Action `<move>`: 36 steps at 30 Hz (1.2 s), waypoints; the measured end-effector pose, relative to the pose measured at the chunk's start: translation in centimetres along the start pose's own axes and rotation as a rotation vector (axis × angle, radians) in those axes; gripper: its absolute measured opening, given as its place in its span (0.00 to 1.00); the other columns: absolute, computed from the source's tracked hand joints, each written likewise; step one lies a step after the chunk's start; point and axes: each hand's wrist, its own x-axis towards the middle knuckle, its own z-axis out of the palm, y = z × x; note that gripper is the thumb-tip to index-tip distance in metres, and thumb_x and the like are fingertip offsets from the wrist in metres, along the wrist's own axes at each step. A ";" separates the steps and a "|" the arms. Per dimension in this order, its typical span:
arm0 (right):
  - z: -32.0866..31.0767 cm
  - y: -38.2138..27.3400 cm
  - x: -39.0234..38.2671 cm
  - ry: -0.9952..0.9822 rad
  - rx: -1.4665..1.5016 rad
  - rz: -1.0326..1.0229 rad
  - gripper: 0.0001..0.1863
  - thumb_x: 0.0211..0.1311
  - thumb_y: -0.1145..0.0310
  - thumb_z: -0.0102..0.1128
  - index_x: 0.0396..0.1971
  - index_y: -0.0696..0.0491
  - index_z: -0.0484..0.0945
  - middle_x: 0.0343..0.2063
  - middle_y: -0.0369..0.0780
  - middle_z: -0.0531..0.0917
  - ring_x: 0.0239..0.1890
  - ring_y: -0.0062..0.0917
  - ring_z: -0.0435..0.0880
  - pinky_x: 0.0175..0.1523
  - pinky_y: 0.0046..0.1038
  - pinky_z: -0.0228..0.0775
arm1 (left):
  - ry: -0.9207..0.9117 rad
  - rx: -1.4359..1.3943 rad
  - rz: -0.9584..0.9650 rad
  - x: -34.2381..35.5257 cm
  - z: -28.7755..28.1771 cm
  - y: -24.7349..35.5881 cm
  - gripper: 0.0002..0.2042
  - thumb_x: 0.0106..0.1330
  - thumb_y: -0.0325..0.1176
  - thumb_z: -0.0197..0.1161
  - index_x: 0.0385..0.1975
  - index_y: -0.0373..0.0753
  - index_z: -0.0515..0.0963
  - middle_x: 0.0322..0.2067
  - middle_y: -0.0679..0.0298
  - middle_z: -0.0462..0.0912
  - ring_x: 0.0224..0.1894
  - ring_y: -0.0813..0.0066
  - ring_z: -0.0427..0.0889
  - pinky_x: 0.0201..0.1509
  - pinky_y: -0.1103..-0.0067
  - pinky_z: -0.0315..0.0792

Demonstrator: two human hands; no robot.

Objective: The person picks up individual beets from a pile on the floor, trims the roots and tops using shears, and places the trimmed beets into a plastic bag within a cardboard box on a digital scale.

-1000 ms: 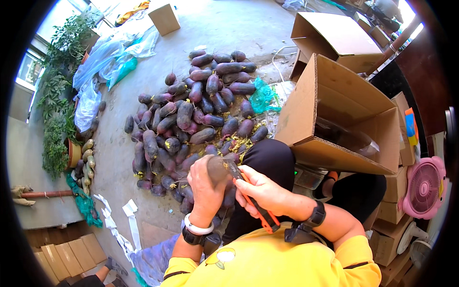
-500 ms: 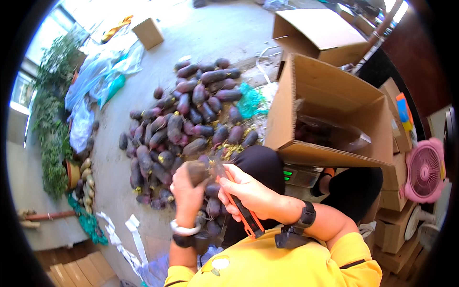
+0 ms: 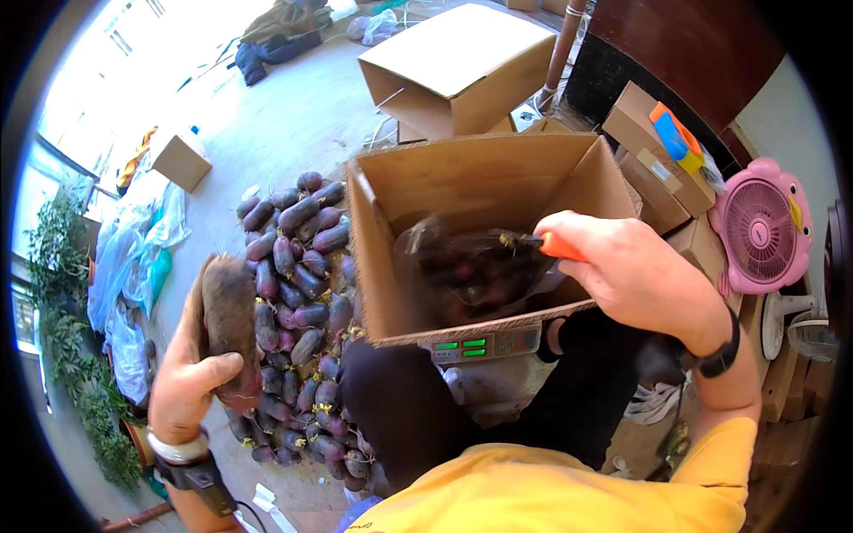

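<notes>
Vegetables (image 3: 310, 314), long and dark purple, lie in a big heap on the floor (image 3: 229, 133) in the head view. The left hand (image 3: 182, 391) is wrapped around one fat, dusty vegetable (image 3: 229, 311), held up to the left of the heap. The thumb lies across its front, and the fingers go behind, mostly hidden. That looks like a good hold, since a round thing like this could roll. The right hand (image 3: 626, 266) is closed around an orange cutter (image 3: 562, 247), and its dark end points out over the open cardboard box (image 3: 480, 186). A little yellow bit (image 3: 508, 238) shows there; I can't tell if it is stuck on.

To do this well, keep the sharp end far from the left thumb, as it is now. Mind the clear bag (image 3: 418, 244) in the box too, because thin plastic could rip if poked. A scale (image 3: 508, 342) with green lights shows below the near edge of the box, so it seems best not to bump that.
</notes>
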 end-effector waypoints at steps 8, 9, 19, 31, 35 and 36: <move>3.2 6.4 4.1 -0.941 -0.689 -0.108 0.15 0.37 0.69 0.70 0.31 0.53 0.84 0.29 0.39 0.86 0.35 0.34 0.85 0.39 0.29 0.77 | -0.792 1.028 0.355 13.0 14.3 6.3 0.32 0.50 0.30 0.66 0.59 0.38 0.66 0.51 0.52 0.70 0.46 0.62 0.77 0.51 0.73 0.72; 3.7 6.7 4.2 -1.036 -0.812 -0.143 0.16 0.28 0.66 0.74 0.25 0.50 0.86 0.27 0.37 0.86 0.33 0.31 0.86 0.37 0.27 0.77 | -0.840 1.112 0.228 14.6 16.3 5.6 0.30 0.51 0.31 0.65 0.57 0.38 0.67 0.51 0.51 0.70 0.47 0.58 0.76 0.52 0.71 0.72; 0.8 7.3 3.1 -1.073 -0.657 -0.286 0.16 0.38 0.69 0.69 0.32 0.54 0.81 0.28 0.37 0.85 0.33 0.26 0.85 0.32 0.27 0.74 | -1.191 1.759 0.087 22.9 26.9 -8.6 0.17 0.54 0.31 0.60 0.46 0.41 0.80 0.46 0.52 0.79 0.48 0.54 0.80 0.47 0.67 0.76; 0.9 7.5 3.6 -1.083 -0.556 -0.206 0.12 0.47 0.70 0.63 0.33 0.57 0.79 0.30 0.41 0.82 0.35 0.28 0.84 0.34 0.27 0.75 | -1.338 1.875 0.198 25.2 32.8 -16.3 0.17 0.49 0.38 0.68 0.42 0.44 0.84 0.43 0.57 0.84 0.47 0.61 0.83 0.44 0.66 0.77; 0.5 7.6 3.6 -1.115 -0.577 -0.247 0.12 0.49 0.69 0.62 0.34 0.57 0.78 0.29 0.39 0.81 0.34 0.27 0.82 0.33 0.26 0.74 | -1.318 1.385 0.220 26.6 32.8 -16.8 0.24 0.45 0.42 0.73 0.41 0.36 0.82 0.43 0.52 0.82 0.48 0.50 0.79 0.53 0.64 0.73; 0.6 7.7 3.4 -1.099 -0.584 -0.244 0.12 0.49 0.69 0.62 0.34 0.57 0.78 0.29 0.39 0.81 0.33 0.26 0.82 0.32 0.26 0.73 | -1.364 1.331 0.235 27.3 32.1 -17.7 0.26 0.43 0.42 0.74 0.43 0.36 0.81 0.45 0.52 0.81 0.50 0.50 0.78 0.54 0.65 0.72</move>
